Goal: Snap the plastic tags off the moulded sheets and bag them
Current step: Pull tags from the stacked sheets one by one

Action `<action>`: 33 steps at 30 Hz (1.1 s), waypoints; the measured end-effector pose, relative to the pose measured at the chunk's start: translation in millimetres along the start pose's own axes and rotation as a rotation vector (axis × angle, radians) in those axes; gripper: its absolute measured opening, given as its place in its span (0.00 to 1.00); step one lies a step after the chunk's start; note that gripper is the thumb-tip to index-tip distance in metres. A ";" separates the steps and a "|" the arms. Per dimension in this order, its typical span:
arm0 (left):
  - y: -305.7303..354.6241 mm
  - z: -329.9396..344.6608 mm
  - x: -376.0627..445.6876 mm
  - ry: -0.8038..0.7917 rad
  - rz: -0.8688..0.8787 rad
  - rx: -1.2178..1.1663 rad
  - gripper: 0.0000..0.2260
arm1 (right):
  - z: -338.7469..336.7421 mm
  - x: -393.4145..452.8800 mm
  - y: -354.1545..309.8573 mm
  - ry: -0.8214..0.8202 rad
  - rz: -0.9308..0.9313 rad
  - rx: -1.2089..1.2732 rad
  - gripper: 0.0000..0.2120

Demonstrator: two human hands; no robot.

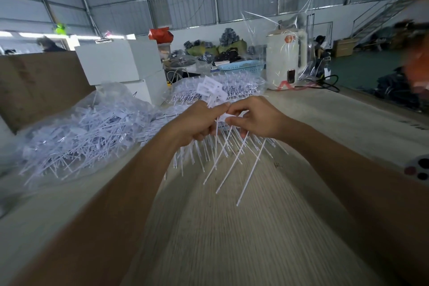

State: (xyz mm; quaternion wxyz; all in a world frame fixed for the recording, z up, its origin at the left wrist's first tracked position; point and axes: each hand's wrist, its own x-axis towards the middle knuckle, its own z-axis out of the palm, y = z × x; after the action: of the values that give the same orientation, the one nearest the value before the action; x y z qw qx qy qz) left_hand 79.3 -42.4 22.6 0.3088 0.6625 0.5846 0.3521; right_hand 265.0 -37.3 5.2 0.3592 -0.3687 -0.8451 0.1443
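Left hand [197, 123]: curls around a moulded sheet of white plastic tags [213, 93], gripping it above the desk [232, 227].
Right hand [253, 118]: touches the left, fingertips pinching one tag on the sheet.
Tag stems: hang below both hands.
Clear bag of loose tags [76, 132]: left of the left hand.
White kettle [284, 60]: beyond the right hand.

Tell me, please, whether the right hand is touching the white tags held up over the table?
Touching. The head view shows the right hand pinching a white tag at the top of the bunch, while the left hand grips the same bunch.
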 end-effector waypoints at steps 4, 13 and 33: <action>-0.1 -2.1 0.1 -0.029 -0.013 -0.075 0.22 | 0.7 2.6 -2.7 0.022 0.062 0.050 0.06; 2.0 11.6 -2.3 0.038 0.082 0.287 0.18 | 9.3 5.0 -12.0 -0.007 0.143 -0.407 0.11; -7.1 -2.9 -0.3 0.099 -0.024 -0.121 0.17 | -6.8 -7.2 17.7 0.034 0.186 0.480 0.11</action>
State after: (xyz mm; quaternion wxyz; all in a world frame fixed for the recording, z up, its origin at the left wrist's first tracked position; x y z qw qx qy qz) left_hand 73.0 -41.8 18.3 0.3232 0.6174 0.5848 0.4153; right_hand 282.5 -30.5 -2.7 0.4359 -0.3514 -0.7428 0.3670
